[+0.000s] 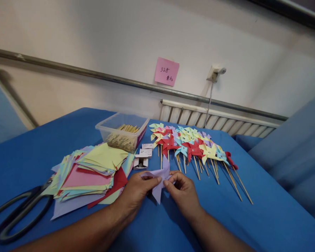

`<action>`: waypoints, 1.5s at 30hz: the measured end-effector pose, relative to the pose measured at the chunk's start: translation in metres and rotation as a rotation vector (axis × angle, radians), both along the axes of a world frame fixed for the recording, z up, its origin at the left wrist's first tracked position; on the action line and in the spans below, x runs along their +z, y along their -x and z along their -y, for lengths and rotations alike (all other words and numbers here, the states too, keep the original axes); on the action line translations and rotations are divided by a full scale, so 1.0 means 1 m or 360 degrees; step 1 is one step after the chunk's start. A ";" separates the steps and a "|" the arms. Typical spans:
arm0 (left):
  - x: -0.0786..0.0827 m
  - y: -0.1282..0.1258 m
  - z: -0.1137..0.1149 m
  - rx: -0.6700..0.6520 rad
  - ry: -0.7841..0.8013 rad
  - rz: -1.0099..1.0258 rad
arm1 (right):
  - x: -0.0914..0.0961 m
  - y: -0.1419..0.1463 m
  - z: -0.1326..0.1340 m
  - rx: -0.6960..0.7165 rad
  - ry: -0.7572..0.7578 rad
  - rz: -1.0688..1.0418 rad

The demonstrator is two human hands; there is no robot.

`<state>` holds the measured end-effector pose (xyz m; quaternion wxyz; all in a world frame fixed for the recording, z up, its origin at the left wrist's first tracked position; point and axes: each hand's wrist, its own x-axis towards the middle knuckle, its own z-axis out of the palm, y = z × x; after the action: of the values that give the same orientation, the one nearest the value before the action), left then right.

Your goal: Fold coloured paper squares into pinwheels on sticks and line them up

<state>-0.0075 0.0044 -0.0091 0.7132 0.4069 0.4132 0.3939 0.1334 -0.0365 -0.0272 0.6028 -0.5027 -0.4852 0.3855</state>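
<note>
A light purple paper pinwheel (160,174) is held up over the blue table, its folded blades spread around the centre. My left hand (136,189) grips it from the left, thumb near the middle. From the right, my right hand (182,190) pinches it, thumb also close to the centre. Fingers behind the paper are partly hidden, and no stick shows on this pinwheel. Just beyond my left hand stand small white boxes (145,153); the nearest one (141,163) is open with small dark items inside.
Left of my hands lies a stack of coloured paper (89,175), with black-handled scissors (23,210) beside it. Behind stands a clear plastic box (105,133) of wooden sticks (124,136). Several finished pinwheels on sticks (194,148) lie at the right. A radiator (217,117) lines the wall.
</note>
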 end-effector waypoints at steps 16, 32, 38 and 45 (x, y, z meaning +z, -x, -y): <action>0.006 0.002 0.002 -0.0107 -0.0065 -0.0114 | 0.007 -0.009 0.000 0.0307 0.0158 -0.0540; 0.011 -0.004 0.009 -0.0020 -0.0134 -0.0132 | 0.005 -0.006 0.000 0.0333 0.0262 -0.0542; 0.010 -0.006 0.010 -0.0013 -0.0123 -0.0094 | -0.002 -0.004 -0.002 0.0232 0.0271 -0.0642; 0.008 -0.004 0.010 -0.0095 -0.0098 -0.0059 | -0.002 -0.004 0.003 0.0256 0.0254 -0.0469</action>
<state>-0.0035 -0.0055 -0.0011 0.7039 0.4481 0.4017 0.3774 0.1376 -0.0391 -0.0288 0.5928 -0.4466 -0.3982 0.5391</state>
